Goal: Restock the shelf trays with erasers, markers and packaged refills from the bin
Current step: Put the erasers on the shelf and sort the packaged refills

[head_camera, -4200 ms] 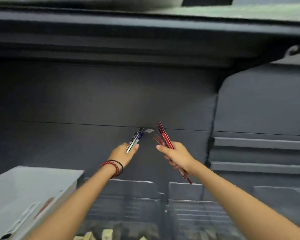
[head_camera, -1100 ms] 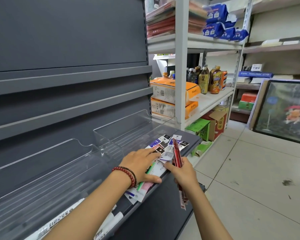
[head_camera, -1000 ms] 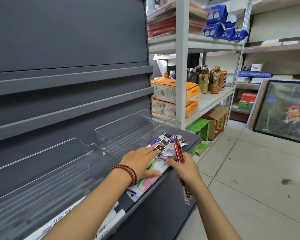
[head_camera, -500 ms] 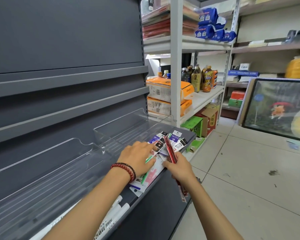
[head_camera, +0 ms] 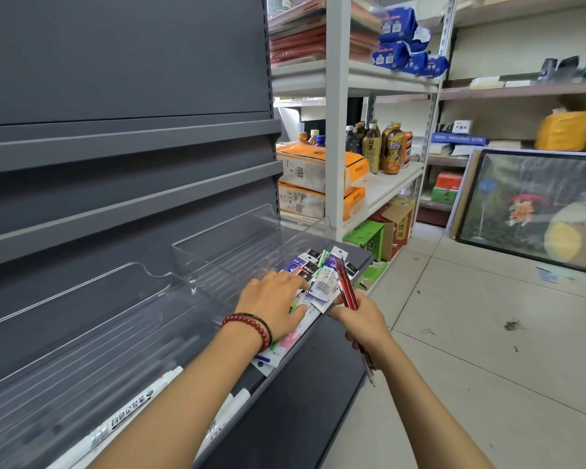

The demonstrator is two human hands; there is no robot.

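At shelf edge — right hand [head_camera: 362, 321] grip clenched on red refill packs [head_camera: 345, 282]; left hand [head_camera: 274, 299] flat on packets [head_camera: 322, 282].

The left hand [head_camera: 274, 301] presses flat on packaged refills [head_camera: 322, 282] in a clear shelf tray [head_camera: 217, 242]. The right hand [head_camera: 361, 321] grips red refill packs [head_camera: 345, 284] beside them

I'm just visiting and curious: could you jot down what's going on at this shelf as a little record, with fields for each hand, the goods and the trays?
Left hand: lies flat on the refill packets, wears a red bead bracelet
Right hand: grips a bundle of red refill packs, upright at the shelf's front edge
Refill packets: fanned pile in the right-hand clear tray
White markers: lying in the nearer clear tray
Upper grey shelves: nothing on them
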